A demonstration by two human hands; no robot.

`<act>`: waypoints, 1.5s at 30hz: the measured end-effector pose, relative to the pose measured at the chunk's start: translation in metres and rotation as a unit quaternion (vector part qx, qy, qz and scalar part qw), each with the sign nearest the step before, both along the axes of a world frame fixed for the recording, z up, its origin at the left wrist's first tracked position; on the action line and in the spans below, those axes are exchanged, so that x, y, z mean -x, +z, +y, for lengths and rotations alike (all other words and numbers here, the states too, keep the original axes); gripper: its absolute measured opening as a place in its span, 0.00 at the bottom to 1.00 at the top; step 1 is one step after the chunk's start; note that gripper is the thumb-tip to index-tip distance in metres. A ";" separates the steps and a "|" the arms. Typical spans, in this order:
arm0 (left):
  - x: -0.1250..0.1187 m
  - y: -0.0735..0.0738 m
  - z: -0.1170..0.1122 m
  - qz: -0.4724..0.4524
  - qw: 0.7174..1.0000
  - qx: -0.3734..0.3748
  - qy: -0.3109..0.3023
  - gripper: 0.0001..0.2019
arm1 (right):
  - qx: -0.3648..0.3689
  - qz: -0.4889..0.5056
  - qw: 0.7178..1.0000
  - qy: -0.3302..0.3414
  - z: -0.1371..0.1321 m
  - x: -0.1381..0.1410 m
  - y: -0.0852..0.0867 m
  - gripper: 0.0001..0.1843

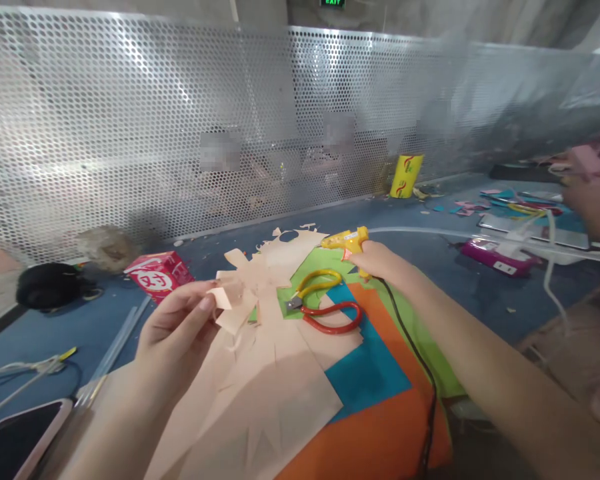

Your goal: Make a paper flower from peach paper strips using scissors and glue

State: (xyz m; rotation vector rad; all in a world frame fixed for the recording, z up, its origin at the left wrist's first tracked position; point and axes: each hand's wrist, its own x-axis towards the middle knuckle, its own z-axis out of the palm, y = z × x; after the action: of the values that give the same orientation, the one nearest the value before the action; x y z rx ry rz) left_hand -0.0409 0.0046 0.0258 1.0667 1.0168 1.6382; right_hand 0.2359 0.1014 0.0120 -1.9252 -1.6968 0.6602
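My left hand [183,333] pinches a small folded piece of cream paper [221,298] between thumb and fingers, above a pile of cut cream paper [285,360]. In my right hand [377,259] is a yellow glue gun [343,240], its nozzle pointing left over the far paper sheets. The gun's black cord [410,343] runs down toward me across the coloured sheets. Between my hands lie scissors [295,305] with one yellow and one red handle loop. Blue paper [370,377], orange paper [360,440] and green paper [437,333] spread out under and beside the cream sheets.
A red box [161,275], a black round object [50,285] and a phone [20,443] are on the left, beside clear glue sticks [113,347]. A yellow can-like container [407,176] stands by the perforated metal screen [130,120]. Rightward are a purple power strip [497,257] and another person's arm [593,200].
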 end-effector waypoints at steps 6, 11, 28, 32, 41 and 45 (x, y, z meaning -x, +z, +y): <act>-0.002 -0.003 -0.002 0.002 0.999 0.028 -0.027 0.11 | -0.111 -0.076 0.990 -0.045 -0.008 0.004 0.000 0.14; -0.003 -0.021 0.001 0.047 0.995 0.048 -0.080 0.07 | 0.003 0.312 0.897 0.314 -0.035 0.047 -0.004 0.20; -0.012 -0.022 0.009 0.160 0.977 0.123 -0.068 0.20 | 0.012 0.403 0.850 0.339 -0.048 0.057 -0.011 0.07; -0.011 -0.021 0.008 0.192 0.973 0.108 -0.064 0.18 | -0.001 0.391 0.855 0.340 -0.050 0.057 -0.010 0.08; -0.013 -0.018 0.005 0.210 0.970 0.108 -0.057 0.16 | -0.004 0.389 0.857 0.337 -0.049 0.058 -0.011 0.07; -0.013 -0.018 0.006 0.211 0.970 0.110 -0.052 0.15 | -0.009 0.388 0.855 0.345 -0.050 0.059 -0.011 0.07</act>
State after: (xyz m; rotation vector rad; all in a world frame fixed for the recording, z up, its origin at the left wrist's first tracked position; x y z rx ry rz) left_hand -0.0274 0.0102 0.0078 1.3203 1.3581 1.2042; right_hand 0.1773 0.0516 0.0012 -0.7496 -1.7469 1.4320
